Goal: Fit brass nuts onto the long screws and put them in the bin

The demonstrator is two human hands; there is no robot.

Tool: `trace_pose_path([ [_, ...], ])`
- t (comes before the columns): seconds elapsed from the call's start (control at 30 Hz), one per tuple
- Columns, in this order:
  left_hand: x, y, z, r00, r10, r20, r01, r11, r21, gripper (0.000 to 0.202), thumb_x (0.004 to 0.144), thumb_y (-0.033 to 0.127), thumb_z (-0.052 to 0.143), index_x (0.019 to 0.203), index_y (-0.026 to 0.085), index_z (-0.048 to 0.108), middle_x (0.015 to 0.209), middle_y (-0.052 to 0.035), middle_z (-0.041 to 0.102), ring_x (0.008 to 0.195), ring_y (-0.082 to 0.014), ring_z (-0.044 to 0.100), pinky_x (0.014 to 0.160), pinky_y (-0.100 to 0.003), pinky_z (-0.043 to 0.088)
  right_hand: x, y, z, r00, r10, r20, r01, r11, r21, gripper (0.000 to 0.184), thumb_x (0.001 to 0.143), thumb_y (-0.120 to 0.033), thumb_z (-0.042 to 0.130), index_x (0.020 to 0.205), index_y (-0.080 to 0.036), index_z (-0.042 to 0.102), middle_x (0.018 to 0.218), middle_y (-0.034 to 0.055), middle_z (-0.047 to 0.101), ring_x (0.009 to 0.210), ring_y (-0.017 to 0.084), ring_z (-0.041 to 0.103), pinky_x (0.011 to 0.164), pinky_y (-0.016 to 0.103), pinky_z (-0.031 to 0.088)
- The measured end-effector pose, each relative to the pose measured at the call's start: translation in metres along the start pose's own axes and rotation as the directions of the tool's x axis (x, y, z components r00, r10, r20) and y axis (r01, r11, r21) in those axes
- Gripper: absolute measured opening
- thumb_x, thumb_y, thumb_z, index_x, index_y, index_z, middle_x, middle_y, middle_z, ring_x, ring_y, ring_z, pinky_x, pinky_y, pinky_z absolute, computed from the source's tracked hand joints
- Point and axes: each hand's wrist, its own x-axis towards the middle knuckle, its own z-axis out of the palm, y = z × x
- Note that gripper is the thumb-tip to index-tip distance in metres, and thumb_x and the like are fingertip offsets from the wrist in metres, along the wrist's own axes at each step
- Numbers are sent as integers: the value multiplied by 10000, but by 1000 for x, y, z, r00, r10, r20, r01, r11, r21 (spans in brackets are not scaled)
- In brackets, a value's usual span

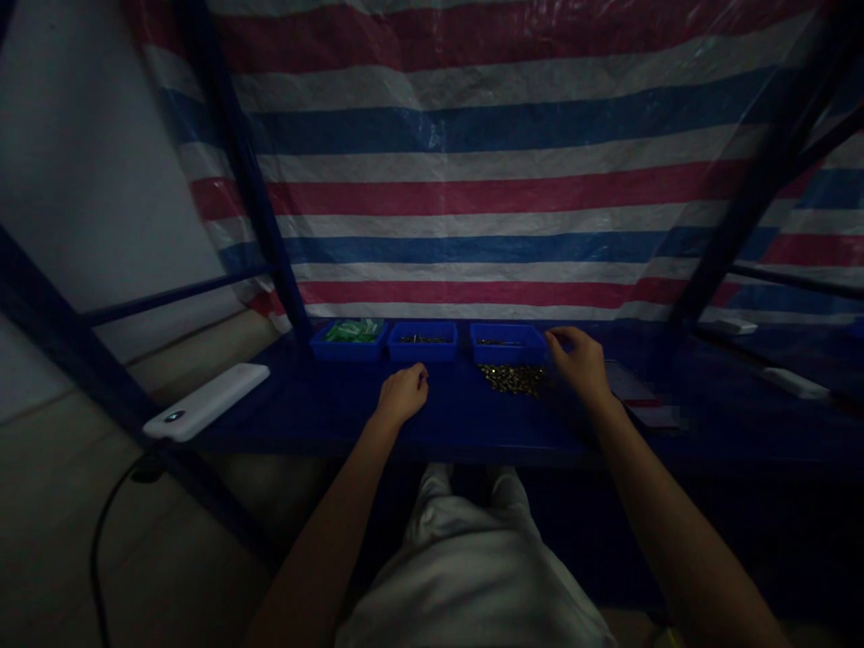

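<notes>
My left hand (403, 393) rests over the blue shelf with its fingers curled together, in front of the middle blue bin (423, 351). Whatever those fingers may hold is hidden. My right hand (579, 360) is raised at the right end of the right blue bin (506, 355), thumb and fingers drawn into a pinch. Anything between its fingertips is too small and dark to make out. Just left of it lies a loose pile of small brass-coloured metal pieces (511, 379). Small dark metal pieces also lie in the middle and right bins.
The left blue bin (347, 353) holds green and whitish pieces. A white oblong device (208, 401) with a cable sits at the shelf's left end. Flat dark objects (634, 387) lie beside my right wrist. Blue posts frame the shelf (459, 423), backed by a striped sheet (445, 198).
</notes>
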Motion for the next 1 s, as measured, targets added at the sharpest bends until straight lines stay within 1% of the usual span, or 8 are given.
trace_pose_path([
  [0.1,0,1,-1,1000,-12,9,12,1000,-2,221,812,239,420,976,238,568,927,-25,659,824,-158,607,705,-246,418,-14,11,-17,974,-43,223,49,999,-20,209,786,-274,473,869,-181,641,835,73,673,725,199,621,705,332,485],
  [0.27,0,1,-1,1000,0,-2,0,1000,-3,225,808,236,410,966,239,571,901,-22,661,822,-163,606,685,-246,418,-28,26,-30,835,-142,531,145,989,36,221,738,-183,498,889,-209,658,925,60,677,827,208,629,783,328,486],
  [0.47,1,-1,2,1000,4,-10,-4,1000,-9,214,807,247,414,955,242,569,891,-24,661,794,-159,606,680,-246,412,-26,26,-26,724,-211,656,227,972,62,258,785,-161,439,895,-220,665,918,56,673,832,192,623,772,295,484],
  [0.6,1,-3,3,1000,8,-11,-8,1000,-13,211,799,243,418,948,248,568,890,-19,656,790,-157,602,675,-245,405,-26,32,-26,685,-256,683,276,958,82,247,809,-179,427,896,-199,658,938,80,649,855,190,608,788,305,476],
  [0.73,1,-3,3,1000,10,-18,-11,1000,-14,218,800,242,415,954,247,569,900,-20,655,795,-157,601,674,-244,405,-20,26,-32,724,-233,650,208,971,116,200,808,-225,460,873,-196,647,905,79,646,823,189,607,780,322,479],
  [0.87,0,-1,2,1000,7,-20,-8,1000,-20,217,805,245,411,954,244,570,903,-25,658,790,-162,604,665,-247,408,-3,0,-27,858,-167,486,7,950,312,227,777,-376,537,888,-203,634,893,61,656,834,200,608,768,349,491],
  [0.93,0,-1,1,1000,7,-17,-8,1000,-22,218,807,243,411,958,242,568,901,-27,657,792,-162,605,666,-247,408,7,-14,-17,902,-60,428,-150,886,440,289,733,-452,582,865,-201,634,869,60,670,807,204,618,744,362,505],
  [1.0,-1,0,0,1000,5,-15,-6,1000,-22,214,807,238,414,956,242,567,900,-27,658,797,-163,606,667,-248,408,14,-21,-4,911,56,410,-308,752,583,334,747,-506,549,841,-195,623,875,70,674,796,205,632,721,367,519],
])
